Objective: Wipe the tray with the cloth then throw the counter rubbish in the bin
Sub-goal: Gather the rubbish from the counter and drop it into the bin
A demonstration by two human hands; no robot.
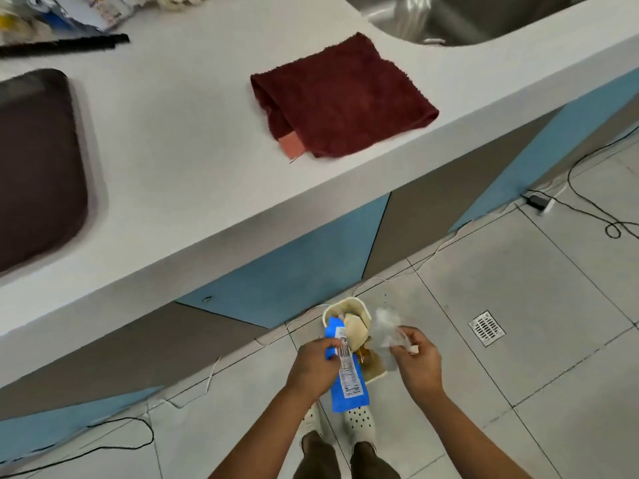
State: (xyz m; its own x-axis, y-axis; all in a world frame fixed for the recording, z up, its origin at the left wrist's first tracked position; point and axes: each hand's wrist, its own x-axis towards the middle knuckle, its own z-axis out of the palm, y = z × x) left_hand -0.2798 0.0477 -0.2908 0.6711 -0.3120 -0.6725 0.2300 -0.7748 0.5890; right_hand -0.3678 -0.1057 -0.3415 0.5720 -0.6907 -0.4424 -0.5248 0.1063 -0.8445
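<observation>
**Both hands hold rubbish over the small bin on the floor**

At the far left a dark brown tray [38, 167] with rounded corners lies flat on the white, smooth counter [179, 160]. Behind it, at the top left corner, some wrappers [79, 12] and a black strip [65, 44] lie on the counter; their print is too blurred to read. Further right a dark red cloth [342, 98], folded and fluffy, lies near the counter edge, with a pink label at its front corner. Behind it is a steel sink [466, 19].

Below the counter the panels are blue and grey, and the floor [518, 305] is of pale grey tiles. On it stands a small cream bin [345, 305] with rubbish inside. The left hand [316, 363] grips a blue wrapper [347, 375] with curled fingers; it has a white panel with a barcode, and the text is not readable. The right hand [420, 354] pinches a clear, crumpled plastic piece [387, 326] just above the bin. To the right a metal drain grate [486, 328] sits in the floor, and black cables [587, 202] lie there.
</observation>
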